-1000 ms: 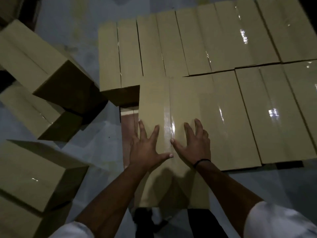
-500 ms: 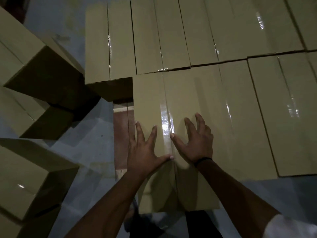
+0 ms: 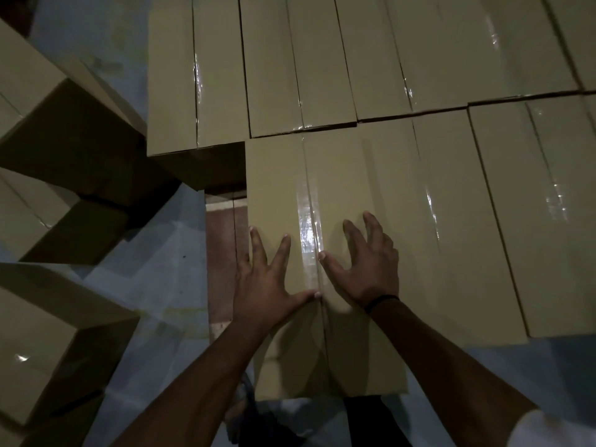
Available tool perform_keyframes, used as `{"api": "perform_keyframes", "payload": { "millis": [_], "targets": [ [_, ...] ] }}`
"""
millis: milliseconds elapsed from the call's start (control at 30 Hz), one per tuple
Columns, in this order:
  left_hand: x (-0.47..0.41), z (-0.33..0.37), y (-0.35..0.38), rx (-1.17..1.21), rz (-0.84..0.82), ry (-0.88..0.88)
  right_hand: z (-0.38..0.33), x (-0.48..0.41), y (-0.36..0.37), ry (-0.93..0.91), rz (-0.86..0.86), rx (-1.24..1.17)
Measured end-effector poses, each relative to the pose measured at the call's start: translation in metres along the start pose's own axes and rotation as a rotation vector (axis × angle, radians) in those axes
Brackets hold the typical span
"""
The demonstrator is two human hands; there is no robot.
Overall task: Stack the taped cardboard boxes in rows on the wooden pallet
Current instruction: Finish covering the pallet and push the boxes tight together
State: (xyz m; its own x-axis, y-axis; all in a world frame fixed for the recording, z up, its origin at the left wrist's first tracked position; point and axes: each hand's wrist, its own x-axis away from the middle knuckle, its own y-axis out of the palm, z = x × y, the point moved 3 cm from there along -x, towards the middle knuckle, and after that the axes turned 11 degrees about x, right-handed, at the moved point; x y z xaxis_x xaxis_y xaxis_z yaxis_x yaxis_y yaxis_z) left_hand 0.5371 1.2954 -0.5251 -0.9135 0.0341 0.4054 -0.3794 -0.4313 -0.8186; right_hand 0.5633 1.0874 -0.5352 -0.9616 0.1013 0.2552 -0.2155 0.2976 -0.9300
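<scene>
both my hands flat on the near box (image 3: 283,188) mid-frame, left hand (image 3: 264,285) and right hand (image 3: 367,269) fingers spread wide, gripping nothing, loose boxes (image 3: 61,130) at left

Warehouse floor: taped cartons (image 3: 354,59) stacked on a pallet (image 3: 222,253), more loose.

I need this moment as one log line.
phase: seating box on pallet | left hand: flat on box | right hand: pressing box | pallet: bare strip left of box
</scene>
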Motion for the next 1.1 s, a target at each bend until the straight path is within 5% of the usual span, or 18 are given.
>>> {"api": "perform_keyframes", "payload": {
  "millis": [433, 633, 1100],
  "targets": [
    [-0.033, -0.005, 0.005, 0.063, -0.01, -0.019, 0.008, -0.034, 0.012, -0.084, 0.113, -0.02],
    [-0.052, -0.013, 0.041, 0.074, -0.012, 0.01, 0.038, -0.063, 0.056, -0.234, -0.03, 0.412],
    [-0.044, -0.006, 0.047, 0.029, -0.152, -0.022, 0.046, -0.017, 0.059, -0.25, -0.146, 0.42]
  ]
}}
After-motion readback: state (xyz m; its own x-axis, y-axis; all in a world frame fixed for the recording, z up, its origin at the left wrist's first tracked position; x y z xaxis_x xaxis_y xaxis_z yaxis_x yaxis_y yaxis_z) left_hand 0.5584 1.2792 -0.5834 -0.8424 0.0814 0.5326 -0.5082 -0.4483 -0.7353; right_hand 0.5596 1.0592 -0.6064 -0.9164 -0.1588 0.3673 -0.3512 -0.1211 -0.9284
